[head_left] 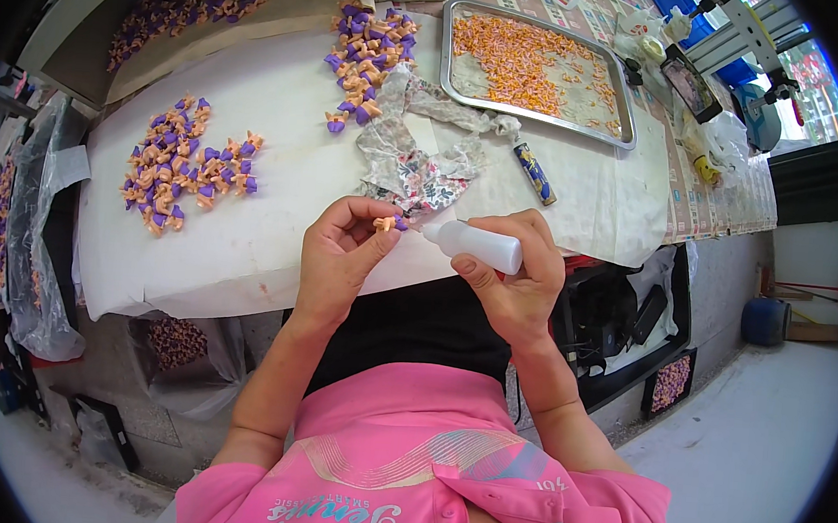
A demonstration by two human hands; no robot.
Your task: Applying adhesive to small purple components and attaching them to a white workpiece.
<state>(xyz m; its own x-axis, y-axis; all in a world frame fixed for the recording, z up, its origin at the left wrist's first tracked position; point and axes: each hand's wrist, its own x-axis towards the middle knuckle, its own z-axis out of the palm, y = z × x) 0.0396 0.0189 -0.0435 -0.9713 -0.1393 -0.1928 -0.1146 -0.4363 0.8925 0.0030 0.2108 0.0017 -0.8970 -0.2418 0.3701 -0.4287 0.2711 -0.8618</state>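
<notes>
Between the thumb and fingers of my left hand is a small peach-and-purple figurine, held over the table's front edge. My right hand grips a white squeeze bottle, tilted so its thin nozzle points left at the figurine. The nozzle tip is very close to the purple part; whether they touch I cannot tell. Just beyond my hands lies a crumpled floral cloth. A dark patterned tube rests to the right of the cloth.
Loose piles of like figurines lie on the white-covered table, one pile at left and another at centre back. A metal tray of small orange pieces stands back right. Near it, a phone sits on a stand.
</notes>
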